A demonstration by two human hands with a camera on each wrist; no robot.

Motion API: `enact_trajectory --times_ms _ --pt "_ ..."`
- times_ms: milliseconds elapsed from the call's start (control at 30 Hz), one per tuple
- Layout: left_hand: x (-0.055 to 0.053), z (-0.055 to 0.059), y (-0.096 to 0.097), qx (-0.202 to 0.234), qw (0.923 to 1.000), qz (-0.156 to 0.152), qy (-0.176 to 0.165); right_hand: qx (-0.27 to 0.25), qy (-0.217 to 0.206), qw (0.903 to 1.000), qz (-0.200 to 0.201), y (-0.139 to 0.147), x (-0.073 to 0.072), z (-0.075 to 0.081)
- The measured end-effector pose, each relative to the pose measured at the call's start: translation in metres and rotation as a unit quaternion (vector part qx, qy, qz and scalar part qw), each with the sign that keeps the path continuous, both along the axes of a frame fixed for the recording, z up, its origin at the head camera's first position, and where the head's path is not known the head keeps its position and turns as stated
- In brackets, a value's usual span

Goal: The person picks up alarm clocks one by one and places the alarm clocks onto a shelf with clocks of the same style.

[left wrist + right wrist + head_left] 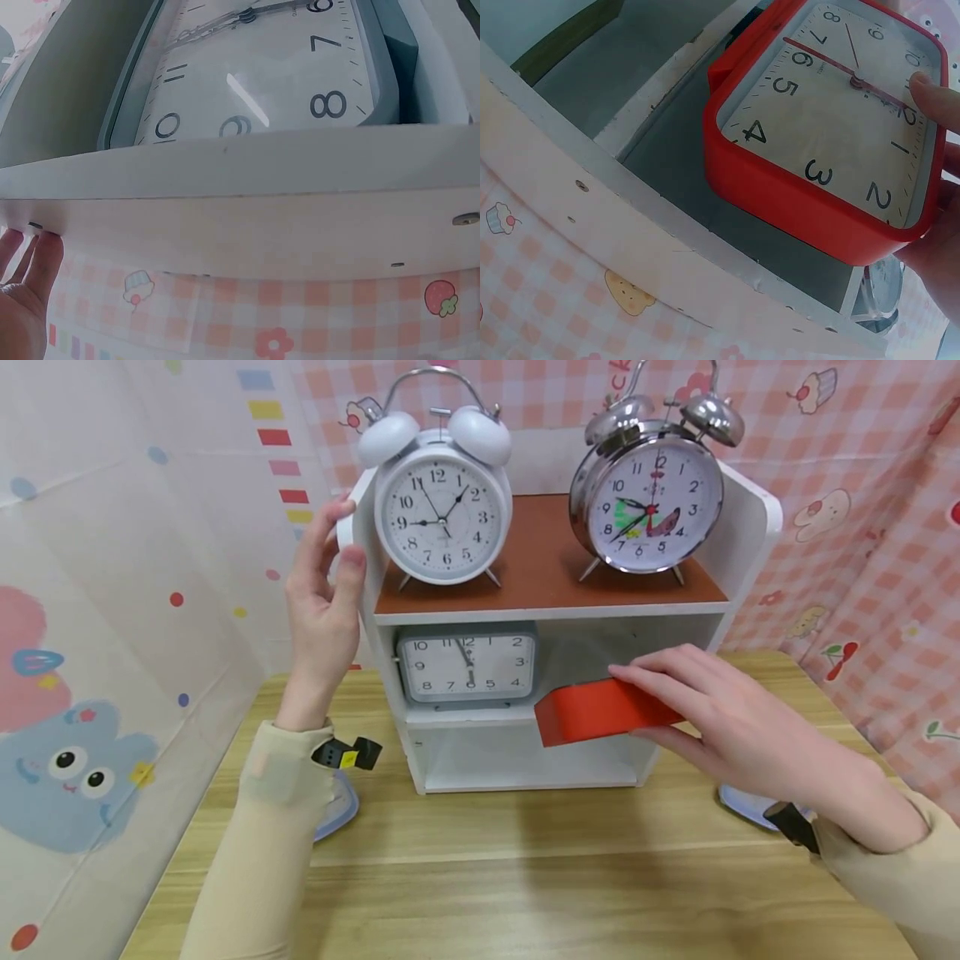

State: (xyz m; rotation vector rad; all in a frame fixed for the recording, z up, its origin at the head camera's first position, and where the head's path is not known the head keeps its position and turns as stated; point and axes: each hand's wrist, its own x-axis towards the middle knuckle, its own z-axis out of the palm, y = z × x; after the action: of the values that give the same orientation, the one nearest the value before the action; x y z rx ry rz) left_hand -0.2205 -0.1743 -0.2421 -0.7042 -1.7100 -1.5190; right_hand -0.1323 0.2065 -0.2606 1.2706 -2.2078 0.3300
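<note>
My right hand (720, 710) grips a red rectangular clock (600, 710) at the front of the middle shelf, on the right side. In the right wrist view, the red clock (825, 135) shows its white numbered dial, with a thumb or finger over the face's edge. My left hand (322, 602) rests against the outer left side of a small white shelf unit (382, 668); the fingertips (46, 251) touch its panel in the left wrist view. Beside the red clock, a grey rectangular clock (468, 662) stands on the middle shelf's left.
On the brown top shelf (540, 568) stand a white twin-bell alarm clock (442, 518) and a silver twin-bell alarm clock (651, 506). Blue-rimmed objects lie on the wooden table (487, 877), partly hidden by each forearm. A pink checked curtain (832, 552) hangs behind.
</note>
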Motion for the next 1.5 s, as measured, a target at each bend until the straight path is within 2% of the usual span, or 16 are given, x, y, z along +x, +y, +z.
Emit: enact_trajectory --times_ms 500,867,1233,1400,1500 --pt "0.001 0.0 0.0 -0.005 1.0 0.004 0.003 0.019 -0.008 0.9997 0.013 -0.006 -0.02 0.004" --pt "0.002 0.001 0.0 -0.009 0.9999 0.007 0.008 0.027 -0.019 0.9994 0.009 -0.007 -0.027 -0.001" --pt "0.002 0.0 -0.001 -0.014 0.9998 0.011 -0.002 0.018 -0.01 0.9998 0.007 -0.012 -0.032 -0.003" --pt "0.002 0.0 -0.002 -0.012 0.9999 0.009 -0.004 0.014 0.009 0.9998 0.005 -0.015 -0.035 -0.005" --pt "0.001 0.0 -0.002 -0.011 0.9999 0.007 -0.003 0.02 0.041 0.999 0.001 -0.017 -0.036 -0.009"
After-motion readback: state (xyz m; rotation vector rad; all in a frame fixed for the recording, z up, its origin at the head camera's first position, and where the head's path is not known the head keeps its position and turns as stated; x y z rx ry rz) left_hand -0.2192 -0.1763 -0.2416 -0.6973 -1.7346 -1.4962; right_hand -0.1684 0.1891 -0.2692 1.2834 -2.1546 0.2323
